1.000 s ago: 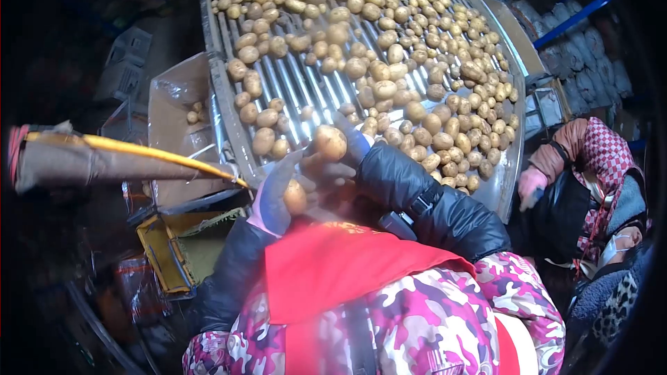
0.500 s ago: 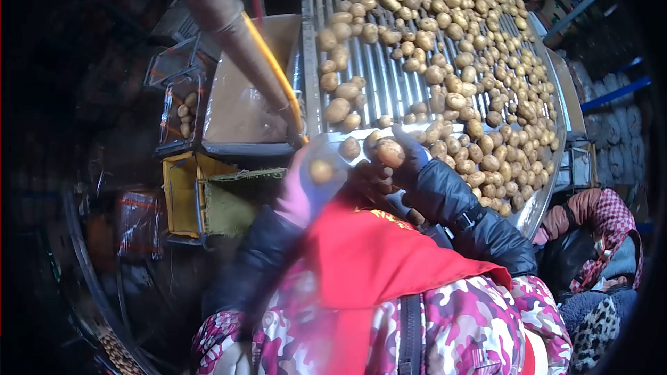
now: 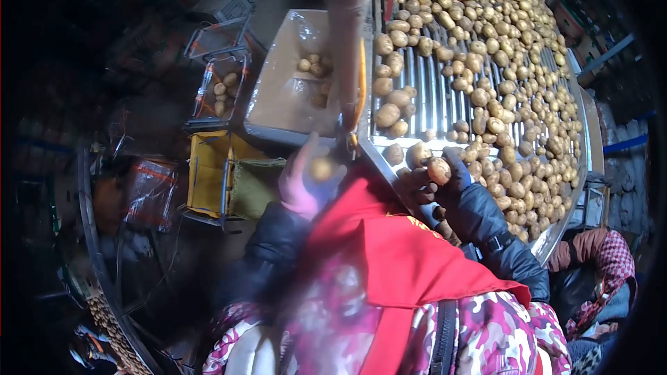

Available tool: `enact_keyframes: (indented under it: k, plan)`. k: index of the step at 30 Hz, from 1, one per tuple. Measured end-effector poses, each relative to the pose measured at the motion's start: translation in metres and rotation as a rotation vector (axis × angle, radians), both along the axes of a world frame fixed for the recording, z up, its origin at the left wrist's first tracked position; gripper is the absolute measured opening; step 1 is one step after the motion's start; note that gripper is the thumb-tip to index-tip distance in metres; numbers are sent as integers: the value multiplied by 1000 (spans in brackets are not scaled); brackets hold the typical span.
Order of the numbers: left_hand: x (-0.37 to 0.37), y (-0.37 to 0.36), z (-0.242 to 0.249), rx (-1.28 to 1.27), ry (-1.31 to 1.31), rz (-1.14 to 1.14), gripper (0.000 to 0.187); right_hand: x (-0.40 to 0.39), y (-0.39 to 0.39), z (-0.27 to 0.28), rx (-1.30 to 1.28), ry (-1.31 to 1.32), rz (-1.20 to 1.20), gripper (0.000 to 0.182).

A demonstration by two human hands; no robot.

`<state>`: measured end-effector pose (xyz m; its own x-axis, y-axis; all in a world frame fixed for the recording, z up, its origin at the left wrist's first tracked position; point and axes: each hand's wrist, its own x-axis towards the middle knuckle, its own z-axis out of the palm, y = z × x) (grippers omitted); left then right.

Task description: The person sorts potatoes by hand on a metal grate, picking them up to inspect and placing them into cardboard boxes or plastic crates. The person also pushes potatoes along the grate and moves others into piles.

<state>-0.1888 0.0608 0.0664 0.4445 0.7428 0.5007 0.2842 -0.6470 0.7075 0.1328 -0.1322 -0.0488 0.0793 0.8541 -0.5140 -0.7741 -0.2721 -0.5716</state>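
My left hand [image 3: 306, 179], in a pink and grey glove, holds a potato [image 3: 322, 169] with the palm turned up. It is left of the sorting table, near the front edge of a large carton, and slightly blurred. My right hand [image 3: 455, 175], in a dark blue glove, grips another potato [image 3: 438, 171] at the table's near edge. Loose potatoes [image 3: 419, 155] lie just beside it on the metal lip. Many more potatoes [image 3: 521, 160] cover the roller table [image 3: 427, 90] behind and to the right.
A carton [image 3: 278, 107] with several potatoes stands left of the table. Nearer are a yellow crate [image 3: 208, 173] and a green-lined crate [image 3: 257, 187]. A brown post [image 3: 345, 42] rises beside the table. A co-worker's checkered sleeve [image 3: 615, 257] shows at right.
The view has swung left, so the table and crates appear farther right. My left hand, with its potato, has moved away from the table towards the carton and crates. My right hand still holds its potato.
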Motion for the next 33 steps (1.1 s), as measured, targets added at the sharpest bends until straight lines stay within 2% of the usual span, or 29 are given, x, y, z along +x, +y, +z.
enact_keyframes:
  k: [1,2,5,7,8,9,11,12,14,15,18,22,24,26,30,31,32,33]
  plan:
    - [-6,5,-3,53,-29,10,71,1,-7,-21,-89,-341,-32,49]
    - [-14,11,-11,111,-60,21,70,-2,-6,-23,-125,-389,-80,51]
    - [-40,36,-15,199,-91,171,64,-5,-2,-16,-176,-331,-134,59]
    - [-58,47,-4,182,-42,309,57,-3,-2,8,-234,-188,-91,37]
    - [-64,51,2,243,-38,333,58,-3,-3,21,-254,-117,-67,35]
    - [-68,55,7,301,-32,357,60,-5,-3,30,-269,-97,-41,40]
    - [-77,62,11,392,-22,370,66,-11,-1,31,-305,-259,-60,47]
    - [-81,66,12,438,-18,378,69,-7,0,37,-307,-67,-81,50]
    - [-85,78,19,536,11,386,73,-10,4,48,-314,-41,-122,42]
    - [-87,85,26,596,33,398,75,-24,7,55,-319,-208,-141,43]
    - [-96,120,47,733,75,498,78,-26,6,58,-347,-330,-129,59]
    - [-98,155,62,810,12,550,72,-28,10,69,-355,-155,-207,55]
    - [-107,163,66,915,128,593,69,-15,7,43,-360,56,-286,52]
    - [-136,172,66,1003,366,712,68,-15,-1,37,-356,-73,-308,49]
    - [-180,187,42,425,468,878,61,-2,-14,10,-268,-211,-183,37]
    - [-203,193,15,352,605,783,59,17,-30,-32,-148,-168,-96,46]
    - [-221,194,-15,225,726,677,59,20,-33,-30,-109,-132,-49,43]
    - [-215,179,-30,166,723,590,57,23,-36,-30,-70,-96,-2,40]
